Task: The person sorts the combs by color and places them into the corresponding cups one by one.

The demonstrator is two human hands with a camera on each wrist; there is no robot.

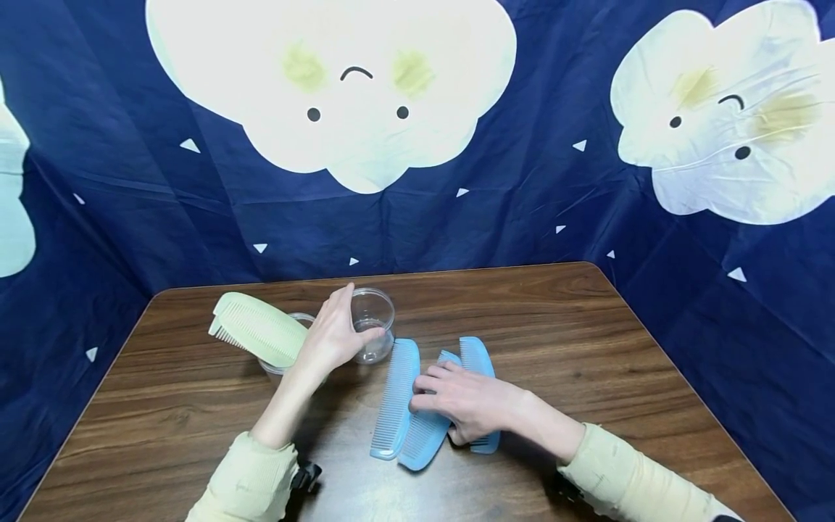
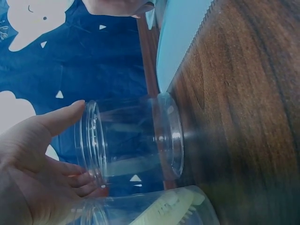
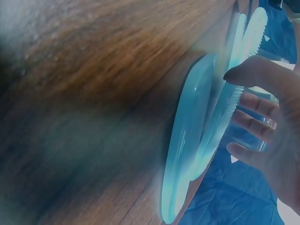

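My left hand (image 1: 334, 335) holds a clear plastic jar (image 1: 375, 354) at its rim, with the thumb on one side and the fingers on the other. The jar stands upright on the table. To its right lie three blue combs: a left comb (image 1: 394, 406), a middle comb (image 1: 424, 438) and a right comb (image 1: 478, 354). My right hand (image 1: 466, 399) is over the last two and pinches the middle comb, its thumb at the near edge in the right wrist view. The palm covers part of the right comb.
Left of the held jar stands a second clear jar (image 2: 204, 208) with pale green combs (image 1: 261, 330) leaning out of it to the left. The brown wooden table (image 1: 574, 348) ends at a dark blue cloth backdrop (image 1: 417, 225) printed with white clouds.
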